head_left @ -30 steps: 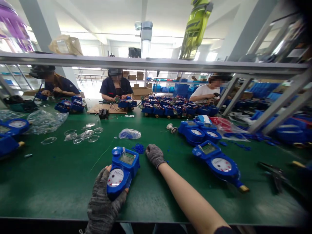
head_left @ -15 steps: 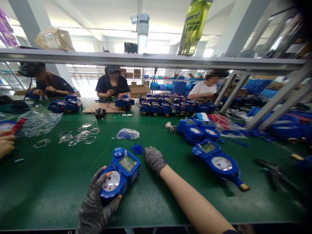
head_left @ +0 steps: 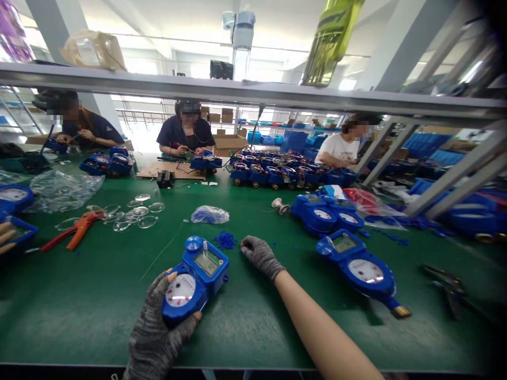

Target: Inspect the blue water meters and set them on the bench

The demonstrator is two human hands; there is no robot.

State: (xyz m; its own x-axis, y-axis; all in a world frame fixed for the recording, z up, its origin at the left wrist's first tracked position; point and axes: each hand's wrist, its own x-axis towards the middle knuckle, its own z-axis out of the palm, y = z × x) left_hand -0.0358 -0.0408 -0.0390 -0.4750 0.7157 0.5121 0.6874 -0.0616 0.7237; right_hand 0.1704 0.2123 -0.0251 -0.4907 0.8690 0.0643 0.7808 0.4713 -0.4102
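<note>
Grasping a blue plastic meter [head_left: 196,285] near the front edge of a green-topped workbench [head_left: 237,338]

The left hand [head_left: 156,327], in a grey knitted glove that leaves the fingertips bare, is wrapped around the lower end of the blue plastic meter, fingers along its left side and thumb at its right. The meter sits at a slant, its round white dial [head_left: 180,290] nearer the front edge and its grey rectangular display [head_left: 206,264] farther from it.

The right hand [head_left: 261,257], gloved alike, is apart from the meter, to its right and farther from the front edge. Its fingers are curled in just beside a loose pile of tiny blue pieces [head_left: 225,240]; the tips show poorly, so I cannot tell whether they pinch anything.

Beyond the pile, toward the far edge, lies a clear plastic bag with blue contents [head_left: 209,214], with a white spool [head_left: 280,206] to its right. Left of the bag are thin, clear round discs [head_left: 138,212] and a hand tool with red and orange handles [head_left: 81,228].

Toward the front right corner, a blue meter with a brass end [head_left: 358,264] lies slantwise, dark-handled pliers [head_left: 449,285] to its right. At the far left, a co-worker's hand [head_left: 5,236] shows over another blue meter [head_left: 26,230].
</note>
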